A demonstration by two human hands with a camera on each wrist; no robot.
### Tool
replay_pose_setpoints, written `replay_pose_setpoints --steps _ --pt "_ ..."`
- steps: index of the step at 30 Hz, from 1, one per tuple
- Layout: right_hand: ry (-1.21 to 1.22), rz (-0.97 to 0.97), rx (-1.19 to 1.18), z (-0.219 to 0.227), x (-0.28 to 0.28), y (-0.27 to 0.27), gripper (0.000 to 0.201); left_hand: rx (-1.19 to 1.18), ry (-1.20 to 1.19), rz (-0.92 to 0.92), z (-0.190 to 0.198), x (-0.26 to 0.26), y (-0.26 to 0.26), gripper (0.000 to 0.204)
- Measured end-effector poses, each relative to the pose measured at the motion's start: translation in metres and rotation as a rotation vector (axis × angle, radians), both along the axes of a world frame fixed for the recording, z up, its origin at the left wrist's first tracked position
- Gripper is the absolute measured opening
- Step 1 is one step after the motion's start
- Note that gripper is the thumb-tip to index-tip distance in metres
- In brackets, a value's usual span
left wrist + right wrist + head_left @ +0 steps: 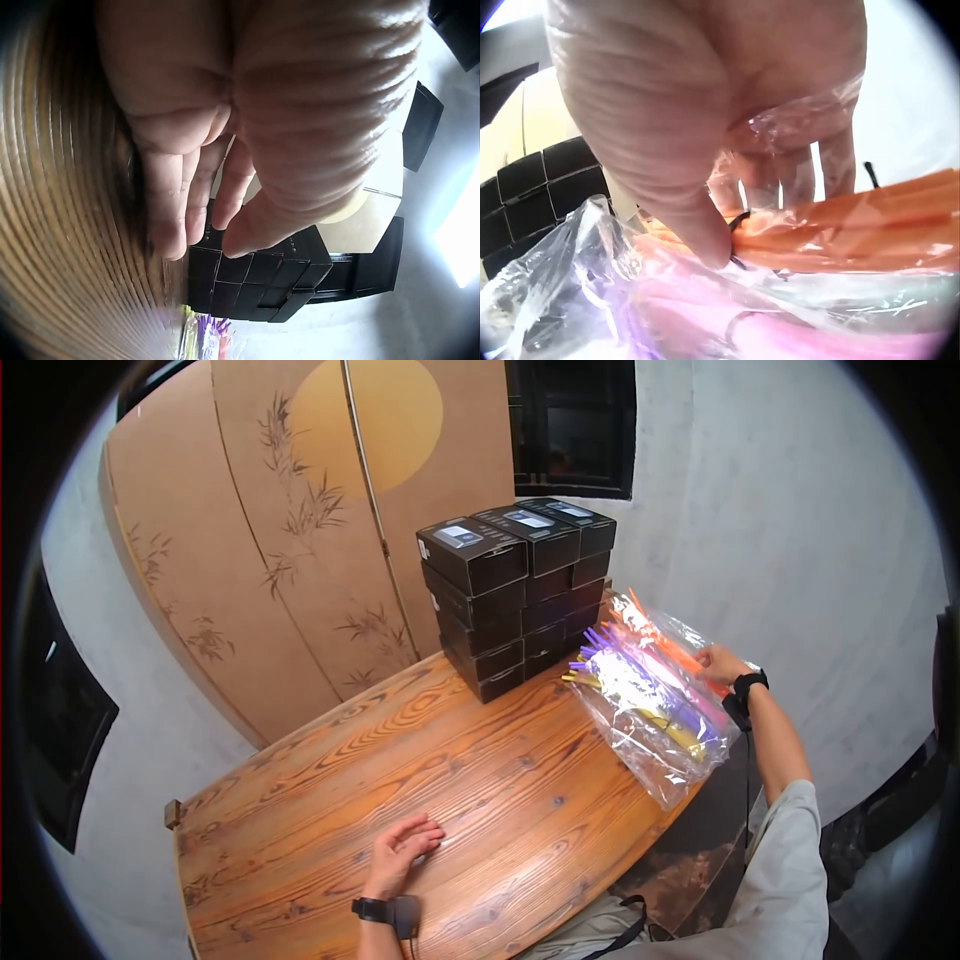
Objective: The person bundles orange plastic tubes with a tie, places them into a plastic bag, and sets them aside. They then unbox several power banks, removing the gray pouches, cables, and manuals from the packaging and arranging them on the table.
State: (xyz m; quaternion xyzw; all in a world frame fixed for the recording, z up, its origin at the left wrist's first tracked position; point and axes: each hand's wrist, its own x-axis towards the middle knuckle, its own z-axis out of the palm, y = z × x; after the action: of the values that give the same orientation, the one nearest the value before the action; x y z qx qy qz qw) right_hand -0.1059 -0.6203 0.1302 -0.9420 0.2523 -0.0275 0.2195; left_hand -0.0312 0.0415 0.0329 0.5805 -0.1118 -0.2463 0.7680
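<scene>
On the right of the table, in the head view, a clear plastic bag point(655, 775) lies with bundles of long thin strips in it: an orange bundle point(655, 635), a purple bundle point(660, 700) and a yellow bundle point(690, 742). My right hand point(722, 665) grips the orange bundle near its near end. In the right wrist view the thumb presses beside a black tie point(739, 220) round the orange strips, and clear film lies over the fingers. Pink strips point(697, 304) show below. My left hand point(405, 847) is at the table's front with fingers relaxed, holding nothing.
Stacked black boxes point(480, 605) stand at the back of the wooden table point(400, 770), just left of the bag. Behind them is a folding screen point(240, 540) with bamboo drawings. The bag reaches over the table's right edge.
</scene>
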Motion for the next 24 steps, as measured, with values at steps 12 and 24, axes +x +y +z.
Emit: replay_pose_setpoints --steps 12,24 --pt "0.176 0.1 -0.053 0.003 0.003 0.022 0.04 0.004 0.005 -0.01 -0.002 0.001 0.003 0.04" --pt "-0.334 0.206 -0.085 0.071 0.008 0.069 0.049 0.002 -0.003 -0.025 -0.008 0.004 0.004 0.042"
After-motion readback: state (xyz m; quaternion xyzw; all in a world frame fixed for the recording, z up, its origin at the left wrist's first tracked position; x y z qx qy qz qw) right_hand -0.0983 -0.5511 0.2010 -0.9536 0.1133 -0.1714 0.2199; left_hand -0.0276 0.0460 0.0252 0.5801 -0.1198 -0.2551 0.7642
